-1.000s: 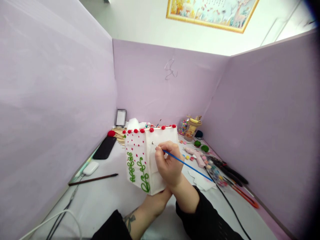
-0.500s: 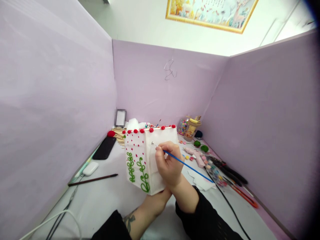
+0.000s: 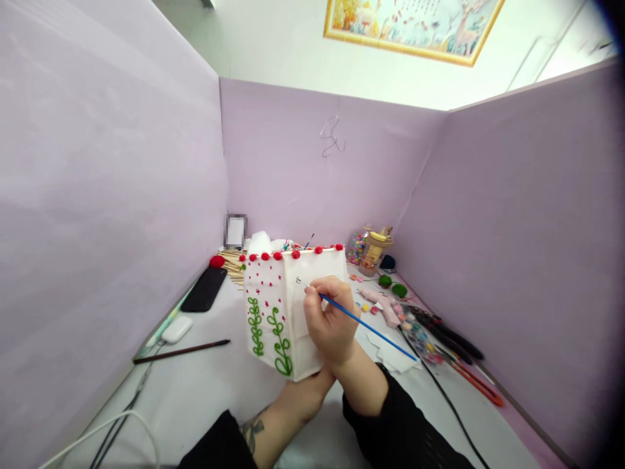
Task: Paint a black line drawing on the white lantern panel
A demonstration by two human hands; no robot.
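The white box [image 3: 293, 306], trimmed with red pompoms along its top edge and painted with green vines and small red marks on its left face, is held up above the middle of the white table [image 3: 205, 384]. It is supported from below, at its 6 o'clock edge, by the left hand [image 3: 305, 391], most of which is hidden behind the box, so how the fingers close cannot be told. A thin blue paintbrush [image 3: 361, 320] is pinched in the clenched right hand [image 3: 329, 319], its tip touching the box's plain right face near a small dark mark, its handle running out toward 4 o'clock. At 9 o'clock from the box lie a black phone [image 3: 205, 288] and a brown pencil [image 3: 181, 351]; at 3 o'clock, scattered craft bits [image 3: 390, 306] are spread.
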